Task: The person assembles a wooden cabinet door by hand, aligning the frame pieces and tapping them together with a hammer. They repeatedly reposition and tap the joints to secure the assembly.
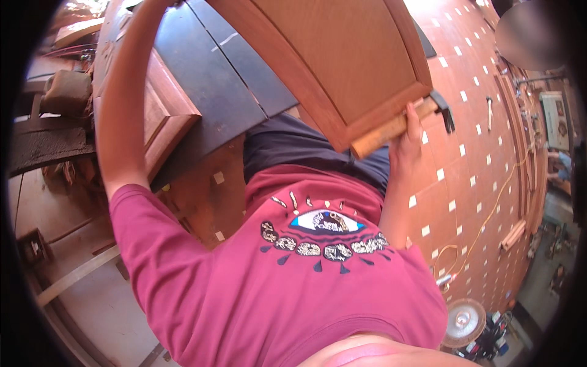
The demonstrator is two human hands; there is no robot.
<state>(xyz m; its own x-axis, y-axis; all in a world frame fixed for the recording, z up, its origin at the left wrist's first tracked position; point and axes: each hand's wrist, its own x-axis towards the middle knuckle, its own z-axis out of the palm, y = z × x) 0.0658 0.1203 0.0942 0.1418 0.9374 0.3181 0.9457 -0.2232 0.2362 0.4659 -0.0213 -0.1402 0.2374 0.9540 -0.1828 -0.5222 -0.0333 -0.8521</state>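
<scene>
A wooden panel door (348,55) with a raised frame hangs tilted in front of me, its upper part cut off by the top of the picture. At its lower right corner my right hand (406,137) is closed round the wooden handle of a hammer (382,131). The dark claw head points away to the right. The handle lies along the panel's bottom edge; whether the fingers also grip the panel I cannot tell. My left arm (125,104) reaches up past the top edge, so the left hand is out of the picture.
A dark grey machine table (205,79) stands ahead to the left, with another framed wooden panel (174,125) on it. Reddish tiled floor (452,165) spreads to the right, with a yellow cord (498,192), long wood strips (520,140) and a round fan-like object (465,321).
</scene>
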